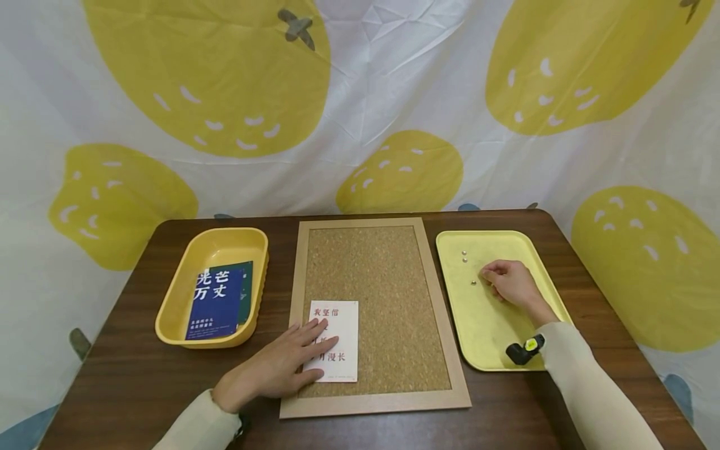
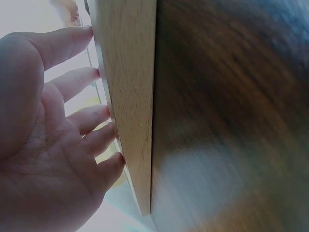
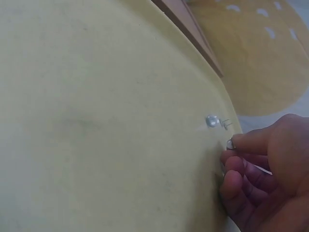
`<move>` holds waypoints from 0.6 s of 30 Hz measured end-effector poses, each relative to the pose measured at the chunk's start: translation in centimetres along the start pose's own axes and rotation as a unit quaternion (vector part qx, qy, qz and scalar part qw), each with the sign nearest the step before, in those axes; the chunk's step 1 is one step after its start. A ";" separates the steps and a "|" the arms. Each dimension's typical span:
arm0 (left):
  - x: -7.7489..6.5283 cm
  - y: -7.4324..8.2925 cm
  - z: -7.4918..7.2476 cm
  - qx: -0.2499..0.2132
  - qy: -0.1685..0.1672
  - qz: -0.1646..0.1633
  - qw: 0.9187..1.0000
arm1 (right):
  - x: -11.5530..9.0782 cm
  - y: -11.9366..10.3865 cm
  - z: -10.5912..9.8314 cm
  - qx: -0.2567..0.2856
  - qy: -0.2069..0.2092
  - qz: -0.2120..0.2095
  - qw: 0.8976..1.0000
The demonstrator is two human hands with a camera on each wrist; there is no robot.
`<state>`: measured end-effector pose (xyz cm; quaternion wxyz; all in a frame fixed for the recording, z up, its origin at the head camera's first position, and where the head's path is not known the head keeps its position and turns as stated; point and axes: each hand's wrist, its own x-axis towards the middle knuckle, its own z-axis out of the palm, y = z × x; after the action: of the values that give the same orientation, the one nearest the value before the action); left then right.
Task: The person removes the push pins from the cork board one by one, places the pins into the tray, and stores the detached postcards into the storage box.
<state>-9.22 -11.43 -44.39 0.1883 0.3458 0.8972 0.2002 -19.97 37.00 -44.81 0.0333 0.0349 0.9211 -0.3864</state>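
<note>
My left hand rests with spread fingers on a white card printed with red characters. The card lies on the lower left of a wood-framed cork board. In the left wrist view, the fingers show beyond the frame's edge, and the card is hidden. Over the yellow tray, my right hand pinches a small silver thumbtack between thumb and forefinger. Other silver thumbtacks lie on the tray just left of its fingertips; one thumbtack appears close by in the right wrist view.
At the left stands a yellow plastic basket holding a blue card and a green card. The board lies between basket and tray on a dark wooden table. A lemon-print cloth hangs behind the table.
</note>
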 end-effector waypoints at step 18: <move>0.0 0.0 0.0 0.000 -0.001 -0.003 1.000 | -0.1 -0.3 0.0 0.014 -0.006 0.006 1.000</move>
<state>-9.23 -11.44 -44.42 0.1895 0.3435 0.8980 0.1990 -19.86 36.75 -44.60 0.0409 0.0385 0.9151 -0.3994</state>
